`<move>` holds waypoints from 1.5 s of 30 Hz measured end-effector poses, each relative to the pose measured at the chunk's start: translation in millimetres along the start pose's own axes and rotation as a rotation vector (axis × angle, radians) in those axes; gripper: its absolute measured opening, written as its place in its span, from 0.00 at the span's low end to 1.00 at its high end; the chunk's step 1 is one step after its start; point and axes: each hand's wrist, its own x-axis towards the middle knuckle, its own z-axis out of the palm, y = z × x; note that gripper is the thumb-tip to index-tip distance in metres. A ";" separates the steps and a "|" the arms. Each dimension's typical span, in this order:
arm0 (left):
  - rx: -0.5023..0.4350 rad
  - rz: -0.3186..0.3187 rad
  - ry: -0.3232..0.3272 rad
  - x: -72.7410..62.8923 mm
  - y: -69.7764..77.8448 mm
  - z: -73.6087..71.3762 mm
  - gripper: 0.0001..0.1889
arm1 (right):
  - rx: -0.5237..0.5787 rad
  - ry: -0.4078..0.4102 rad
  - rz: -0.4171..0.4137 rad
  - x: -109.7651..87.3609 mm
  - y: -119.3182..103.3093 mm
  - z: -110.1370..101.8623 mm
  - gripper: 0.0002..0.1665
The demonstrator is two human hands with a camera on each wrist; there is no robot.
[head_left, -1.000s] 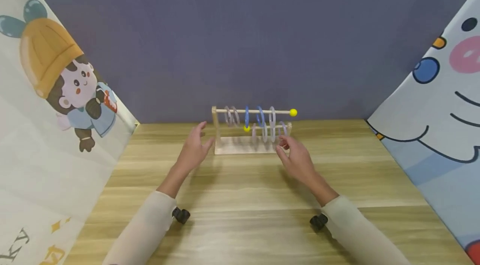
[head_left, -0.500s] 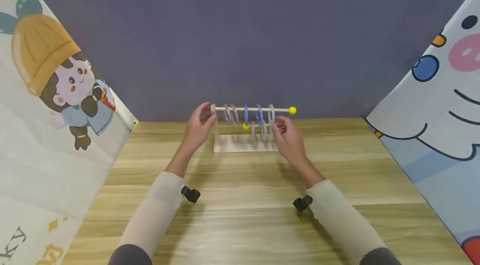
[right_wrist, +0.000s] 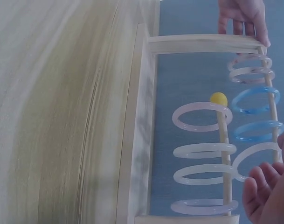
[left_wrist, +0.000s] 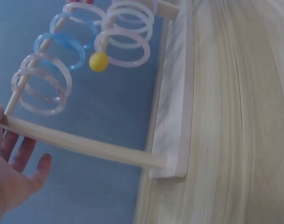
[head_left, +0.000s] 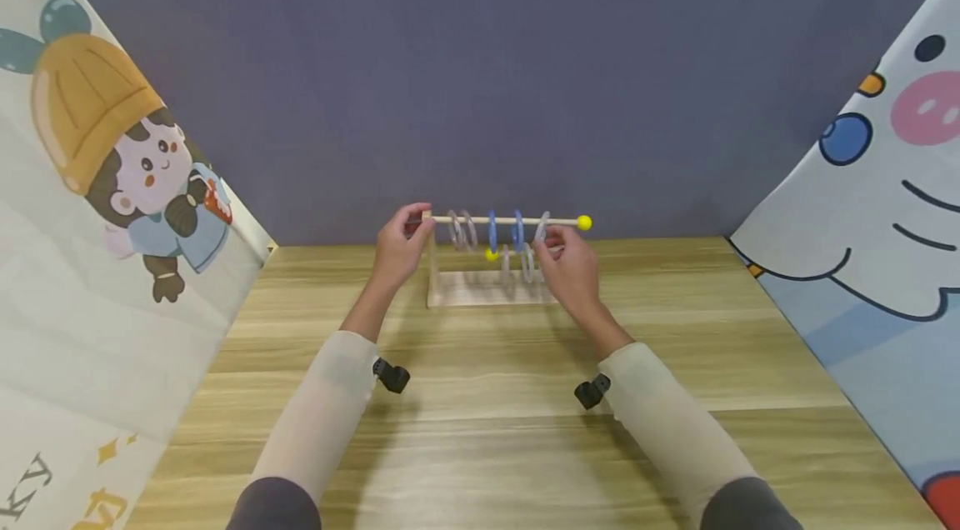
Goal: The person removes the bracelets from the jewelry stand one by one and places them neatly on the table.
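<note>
A wooden ring rack stands on the table, with a flat base [head_left: 480, 288], two posts and two rods set one above the other. My left hand [head_left: 397, 251] grips the top of the left post [left_wrist: 86, 142], thumb on one side and fingers on the other. On the upper rod [right_wrist: 272, 105] hang two pale pinkish rings [left_wrist: 41, 91], two blue rings [left_wrist: 62, 51] and a whitish ring [head_left: 542, 226]. That whitish ring is pinched between thumb and fingers of my right hand [head_left: 573, 272]. Several pale rings [right_wrist: 204, 175] hang on the lower rod. The right hand hides the right post in the head view.
Yellow balls cap the upper rod's right end [head_left: 584, 222] and the lower rod's left end [left_wrist: 99, 61]. A dark blue-grey wall [head_left: 480, 80] rises behind the wood-grain table [head_left: 480, 430]. Printed cartoon panels [head_left: 90, 180] flank both sides.
Both hands have moved up and in to the rack. The left has taken hold of the left post's top; the right has risen from the lower right side and pinched the whitish ring.
</note>
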 end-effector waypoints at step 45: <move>-0.059 0.021 -0.062 5.6 -12.9 -3.1 0.22 | 0.119 0.172 -0.018 4.0 19.5 -4.8 0.13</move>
